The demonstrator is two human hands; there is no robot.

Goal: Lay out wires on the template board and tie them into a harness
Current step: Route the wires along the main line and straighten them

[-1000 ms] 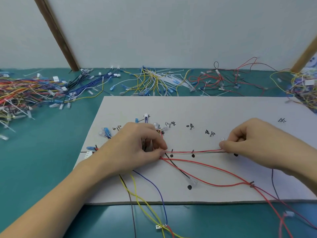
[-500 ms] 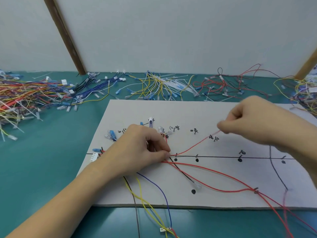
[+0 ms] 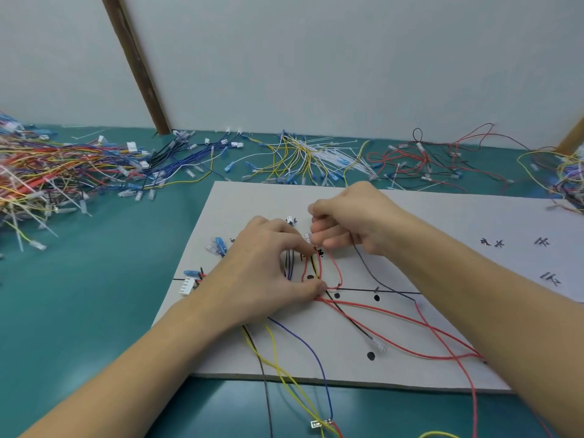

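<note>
wire junction [image 3: 311, 273] hidden under fingers [image 3: 303, 245] | board [image 3: 474, 358] labels illegible

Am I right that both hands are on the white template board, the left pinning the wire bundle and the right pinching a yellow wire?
Not quite: the head view shows the right hand pinching a red wire, not a yellow one. The rest holds: both hands are on the white template board, the left hand pinning the wire bundle.

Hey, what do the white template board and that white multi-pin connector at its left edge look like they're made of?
Template board: likely foam or card sheet, matte white; its front edge shows a thick grey core and it carries marker lines. Multi-pin connector: apparently moulded plastic, slightly glossy white, with ribbed slots.
</note>
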